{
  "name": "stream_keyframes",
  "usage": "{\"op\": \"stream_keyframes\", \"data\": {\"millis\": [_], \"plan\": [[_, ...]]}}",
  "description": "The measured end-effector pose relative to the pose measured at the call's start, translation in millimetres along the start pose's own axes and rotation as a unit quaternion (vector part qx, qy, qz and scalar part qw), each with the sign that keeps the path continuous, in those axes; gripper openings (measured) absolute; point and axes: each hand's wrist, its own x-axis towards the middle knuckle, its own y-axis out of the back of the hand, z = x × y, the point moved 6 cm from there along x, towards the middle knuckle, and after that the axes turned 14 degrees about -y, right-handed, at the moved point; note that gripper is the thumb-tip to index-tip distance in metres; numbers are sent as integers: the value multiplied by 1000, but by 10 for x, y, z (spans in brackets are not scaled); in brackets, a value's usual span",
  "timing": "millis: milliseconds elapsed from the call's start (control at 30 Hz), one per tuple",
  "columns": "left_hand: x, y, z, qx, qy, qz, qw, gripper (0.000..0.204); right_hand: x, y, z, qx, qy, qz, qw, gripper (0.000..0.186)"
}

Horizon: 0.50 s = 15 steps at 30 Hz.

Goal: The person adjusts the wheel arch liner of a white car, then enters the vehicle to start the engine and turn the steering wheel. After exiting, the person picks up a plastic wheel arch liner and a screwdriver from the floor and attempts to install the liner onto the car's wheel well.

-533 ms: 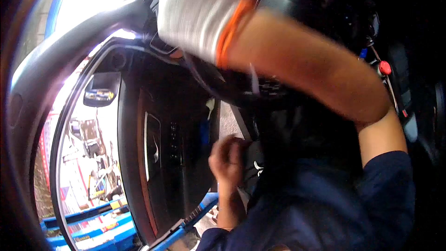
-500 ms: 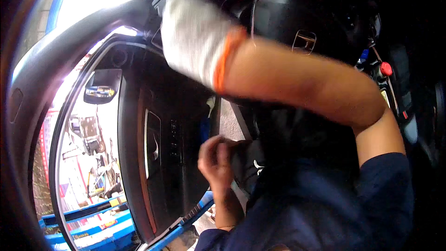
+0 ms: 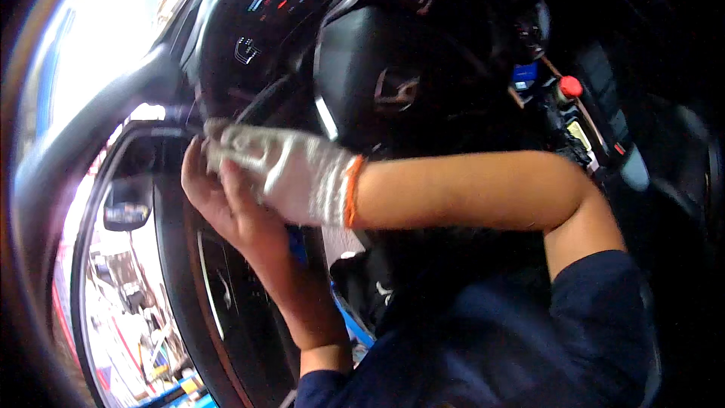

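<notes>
My two hands meet at the left end of the dashboard, beside the car's door pillar. My right hand (image 3: 279, 170) wears a white knitted glove with an orange cuff, and its fingers curl inward at the tips. Bare, my left hand (image 3: 234, 200) comes up from below with its thumb and fingers bent together against the gloved fingertips. Whatever lies between the fingers is hidden. Just to the right is the black steering wheel (image 3: 377, 98). Above the hands, the instrument display (image 3: 283, 4) is lit.
The door (image 3: 226, 332) stands at the left, with a side mirror (image 3: 127, 204) beyond it. On the right, a red-capped item (image 3: 570, 86) and a blue item (image 3: 525, 74) sit by the console. Blue rails (image 3: 185, 391) show outside at the lower left.
My left hand has risen from beside my lap to meet the gloved hand. My right hand has come lower and left. The view has shifted, showing more of the display.
</notes>
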Motion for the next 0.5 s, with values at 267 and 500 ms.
{"op": "stream_keyframes", "data": {"millis": [267, 500], "plan": [[63, 5, -384, 27, 23, -20, 999, 30, -681, 1669, 121, -104, 9, 97, 990, 21], [114, -162, -274, 85, 15, -11, 996, 41, -866, 2675, 2533, -374, -85, 293, 876, 29]]}}
